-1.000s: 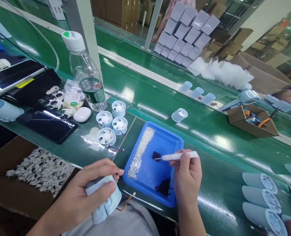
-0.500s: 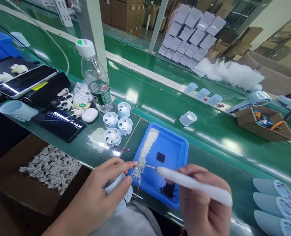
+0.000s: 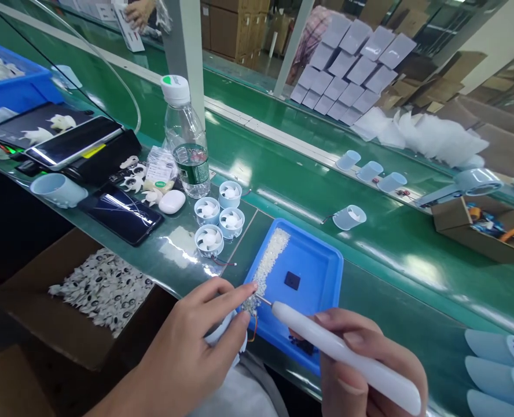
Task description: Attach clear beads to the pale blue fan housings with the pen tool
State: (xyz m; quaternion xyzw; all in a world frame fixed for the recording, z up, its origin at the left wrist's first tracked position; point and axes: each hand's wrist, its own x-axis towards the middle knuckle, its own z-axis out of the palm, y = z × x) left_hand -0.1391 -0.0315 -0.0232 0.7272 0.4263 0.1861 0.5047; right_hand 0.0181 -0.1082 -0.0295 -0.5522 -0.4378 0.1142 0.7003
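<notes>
My left hand (image 3: 196, 341) is closed round a light blue plastic fan housing (image 3: 224, 330), mostly hidden under the palm, with an orange wire coming out beside it. Its index finger stretches over the tray, a tiny dark speck at the fingertip. In my right hand (image 3: 365, 359) is a white-handled tool (image 3: 344, 353) with a thin metal shaft, pointing left. The shaft's tip meets or nearly meets that fingertip; I cannot tell which. Below lies a blue tray (image 3: 320, 255) with a strip of small clear pieces (image 3: 271, 255), a black square (image 3: 292, 281) and small black bits (image 3: 303, 344).
Several small fans (image 3: 209, 238) stand left of the tray, near a water bottle (image 3: 188, 150) and a phone (image 3: 122, 213). Blue cups (image 3: 349, 217) stand on the green belt. More blue housings (image 3: 491, 373) lie at right. A box of white parts (image 3: 103, 289) sits below; a co-worker's hand (image 3: 139, 13) is behind.
The view has shifted, so most things sit farther right. The tool now slants more steeply, its tip closer to my left index fingertip. A co-worker's hand has come into view at upper left.
</notes>
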